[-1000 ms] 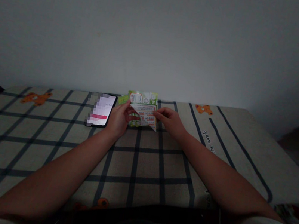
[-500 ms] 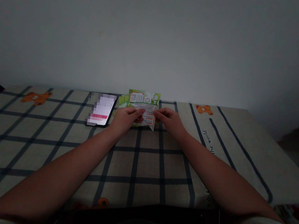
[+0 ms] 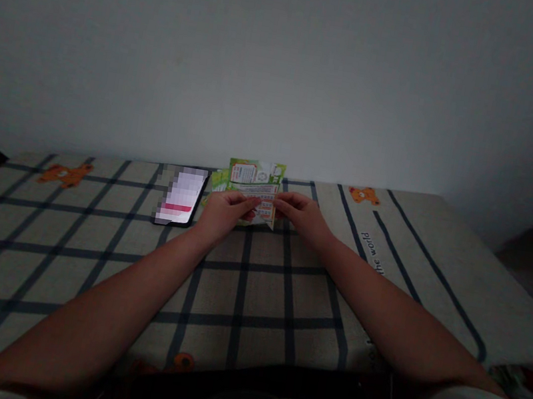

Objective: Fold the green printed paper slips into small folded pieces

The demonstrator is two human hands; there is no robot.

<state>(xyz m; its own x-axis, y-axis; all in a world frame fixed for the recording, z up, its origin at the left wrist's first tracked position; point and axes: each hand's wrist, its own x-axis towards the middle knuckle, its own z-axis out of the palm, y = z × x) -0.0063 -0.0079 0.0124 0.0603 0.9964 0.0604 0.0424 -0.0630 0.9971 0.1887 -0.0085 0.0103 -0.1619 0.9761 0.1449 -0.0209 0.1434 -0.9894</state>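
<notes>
A green and white printed paper (image 3: 261, 188) with small text and orange-framed boxes is held between my two hands over the table. My left hand (image 3: 227, 210) pinches its lower left part with thumb and fingers. At its right edge, my right hand (image 3: 302, 213) has its fingertips closed on the paper. More green printed paper (image 3: 219, 180) shows behind and to the left, partly hidden by my left hand. Both forearms reach in from the lower corners.
A phone (image 3: 180, 198) with a lit, partly blurred screen lies left of my left hand. The table (image 3: 262, 293) has a checked cloth with bear prints. Behind it rises a pale wall (image 3: 287, 68). Dark red cloth (image 3: 532, 393) shows at the lower right.
The paper's lower right corner has shifted slightly up and left, and its tilt has changed a little. Both hands keep their hold with barely any movement.
</notes>
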